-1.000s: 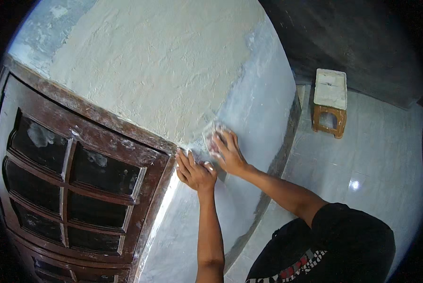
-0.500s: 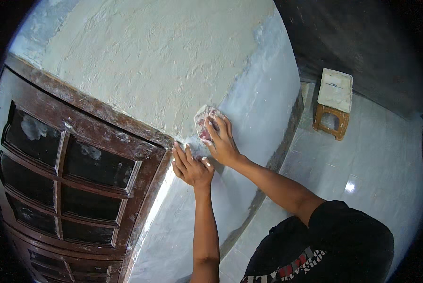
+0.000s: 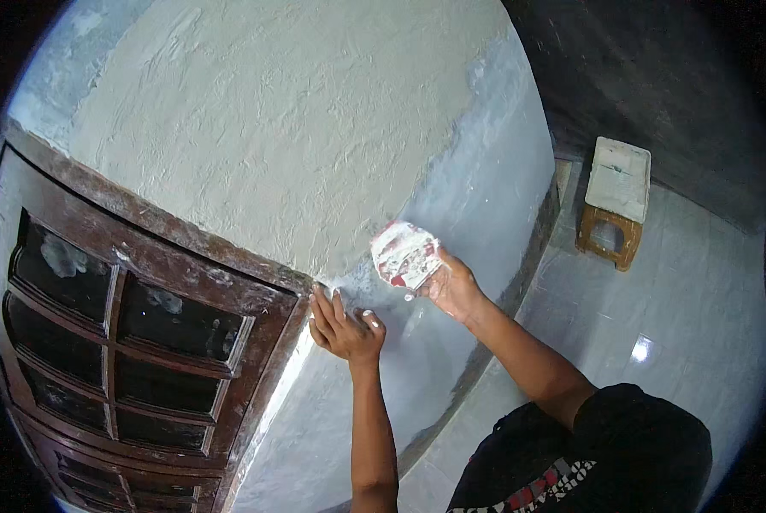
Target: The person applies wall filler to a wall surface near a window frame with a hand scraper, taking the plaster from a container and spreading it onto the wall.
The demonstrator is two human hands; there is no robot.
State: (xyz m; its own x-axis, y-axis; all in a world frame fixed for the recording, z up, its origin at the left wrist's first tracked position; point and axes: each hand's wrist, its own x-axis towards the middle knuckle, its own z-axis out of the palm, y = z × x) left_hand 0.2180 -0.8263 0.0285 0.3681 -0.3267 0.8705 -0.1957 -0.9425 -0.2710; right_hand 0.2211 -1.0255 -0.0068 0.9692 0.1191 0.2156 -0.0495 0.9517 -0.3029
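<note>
My right hand [image 3: 454,289] grips a red putty scraper [image 3: 407,255] along its edge, its face thickly smeared with white putty. The scraper is turned so that this coated face shows, just off the wall or barely beside it; I cannot tell if it touches. My left hand [image 3: 346,327] rests against the wall beside the upper corner of the brown door frame [image 3: 186,231], fingers stretched and tipped with putty. Above both hands spreads a rough, cream-coloured coat of putty [image 3: 272,128] over the bluish-white wall [image 3: 494,162].
At the right, a white tray [image 3: 618,175] smeared with putty sits on a brown plastic stool [image 3: 609,238] on the pale tiled floor [image 3: 691,308]. A dark wall [image 3: 648,77] rises behind it. The paned wooden door [image 3: 165,329] fills the left side.
My right hand has drawn back from the wall toward the lower right and turned over, so the scraper's putty-covered face now shows. My left hand has stayed nearly where it was.
</note>
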